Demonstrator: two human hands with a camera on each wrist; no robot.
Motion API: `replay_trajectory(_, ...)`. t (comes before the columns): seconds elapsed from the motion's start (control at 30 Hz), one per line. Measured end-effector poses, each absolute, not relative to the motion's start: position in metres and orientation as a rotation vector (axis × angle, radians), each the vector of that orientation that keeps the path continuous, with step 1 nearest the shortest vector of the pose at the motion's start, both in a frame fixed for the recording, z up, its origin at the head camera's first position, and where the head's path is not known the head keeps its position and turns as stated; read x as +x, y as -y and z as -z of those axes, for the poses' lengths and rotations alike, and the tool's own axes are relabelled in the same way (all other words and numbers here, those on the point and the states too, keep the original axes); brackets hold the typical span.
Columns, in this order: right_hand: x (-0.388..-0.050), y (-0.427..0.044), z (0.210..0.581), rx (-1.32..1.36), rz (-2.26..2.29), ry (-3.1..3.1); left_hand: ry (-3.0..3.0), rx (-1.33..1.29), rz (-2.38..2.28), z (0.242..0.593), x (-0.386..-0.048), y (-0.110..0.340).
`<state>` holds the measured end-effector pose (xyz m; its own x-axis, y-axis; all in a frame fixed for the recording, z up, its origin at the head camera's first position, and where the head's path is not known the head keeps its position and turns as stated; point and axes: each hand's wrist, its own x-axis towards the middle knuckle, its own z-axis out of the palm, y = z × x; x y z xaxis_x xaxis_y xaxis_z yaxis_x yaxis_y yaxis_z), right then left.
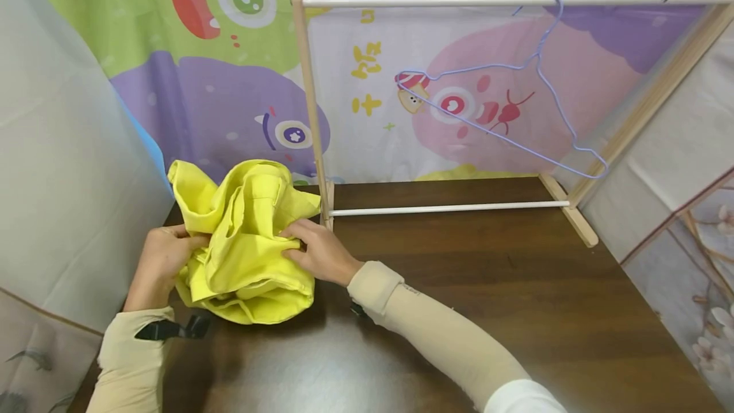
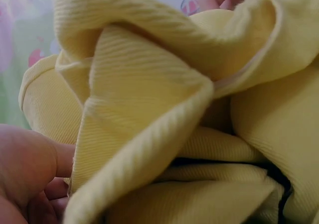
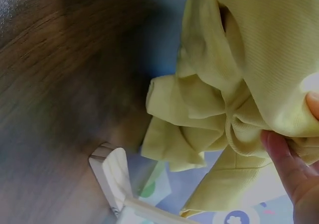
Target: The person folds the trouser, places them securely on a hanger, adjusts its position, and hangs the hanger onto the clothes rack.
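A bunched-up yellow garment [image 1: 246, 263] of ribbed cloth is held at the left of the table; its folds hide what kind it is. At its left side my left hand [image 1: 163, 257] grips the cloth, thumb over a fold. From the right, my right hand [image 1: 321, 252] pinches another part between thumb and fingers. Close up in the left wrist view, the left hand [image 2: 30, 169] holds an edge of the garment [image 2: 144, 99]. In the right wrist view, the fingers of the right hand [image 3: 299, 174] press into the garment's folds [image 3: 209, 99].
A wooden rack stands behind and to the right, with a white top bar [image 1: 424, 0] and a lower bar [image 1: 459, 208]. One blue wire hanger [image 1: 538, 56] hangs from the top bar. A cartoon-print curtain [image 1: 355, 145] backs the dark wooden table [image 1: 459, 285].
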<state>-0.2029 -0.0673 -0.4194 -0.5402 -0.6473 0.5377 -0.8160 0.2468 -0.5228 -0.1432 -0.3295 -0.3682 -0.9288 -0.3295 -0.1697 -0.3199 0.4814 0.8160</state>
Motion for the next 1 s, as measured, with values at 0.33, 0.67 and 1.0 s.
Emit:
replay_trajectory(0.33,-0.191,0.059,0.41,1.447,-1.18,2.143,2.607,0.496,1.536,0.359,-0.125,0.312)
replay_trajectory(0.67,-0.184,0.042,0.402,1.47,-1.13,2.032,2.466,0.476,1.647,0.352,-0.114,0.286)
replay_trajectory(1.0,-0.175,0.006,0.404,1.457,-1.164,2.034,2.419,0.455,1.723,0.355,-0.11,0.251)
